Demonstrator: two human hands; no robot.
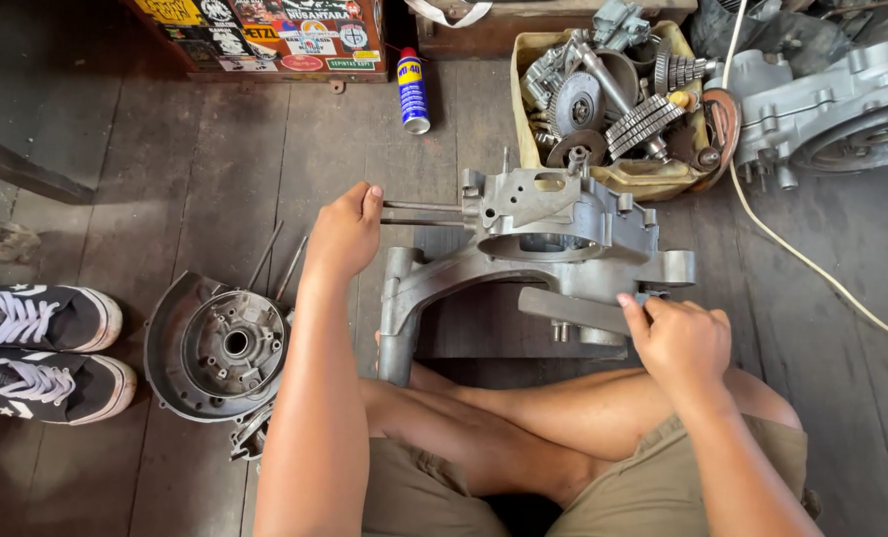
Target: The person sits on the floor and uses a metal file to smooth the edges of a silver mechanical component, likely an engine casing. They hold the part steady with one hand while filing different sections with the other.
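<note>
I sat cross-legged on a dark wooden plank floor, worn and scuffed, lit by daylight from the upper left. The grey cast engine casing stood on the boards directly in front of my shins. My left hand was closed around the two long studs projecting from the casing's left side. My right hand gripped the casing's lower right edge, fingers curled, thumb on top; what, if anything, it pinched I could not tell. A round cover plate lay on the floor beside my left knee. Black-and-white sneakers sat at far left. A spray can lay ahead, near a sticker-covered box. A yellow tub of gears and a second casing occupied the upper right.
</note>
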